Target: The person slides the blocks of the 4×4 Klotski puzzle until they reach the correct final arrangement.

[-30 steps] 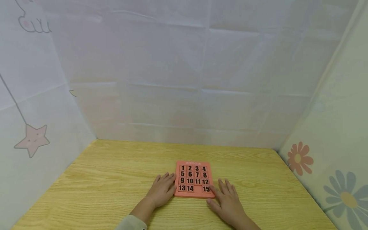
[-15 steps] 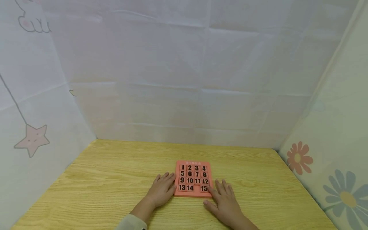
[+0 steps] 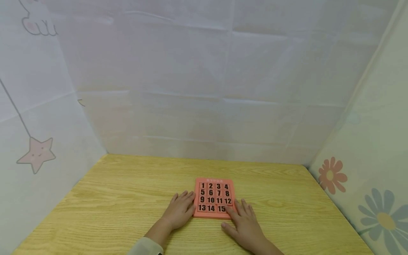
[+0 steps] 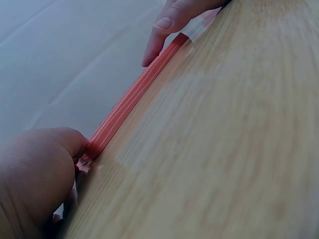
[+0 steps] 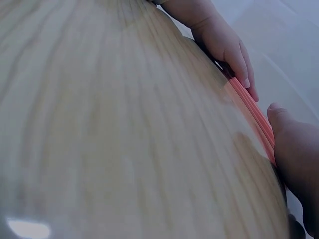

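A pink number slide puzzle (image 3: 213, 215) lies flat on the wooden table in the head view, with black-numbered tiles in rows. The bottom-row tile 15 (image 3: 221, 209) stands nearly under tile 11, slightly to its right. My right hand (image 3: 245, 228) has its index fingertip on the right part of that tile, fingers spread and fairly straight. My left hand (image 3: 178, 211) rests against the frame's left edge, fingers extended. Both wrist views show the puzzle's pink side edge low and edge-on, its tiles hidden; the left thumb (image 4: 75, 142) touches its corner in the left wrist view.
The wood-grain table (image 3: 134, 187) extends around the puzzle. A pale cloth wall (image 3: 204, 88) rises behind it, and printed cloth sides stand at left and right, with a star (image 3: 36, 154) and flowers (image 3: 331, 175) on them.
Tile 15 has slid left from below tile 12 to nearly below tile 11, along with my right index fingertip. My left hand has stayed in place at the frame.
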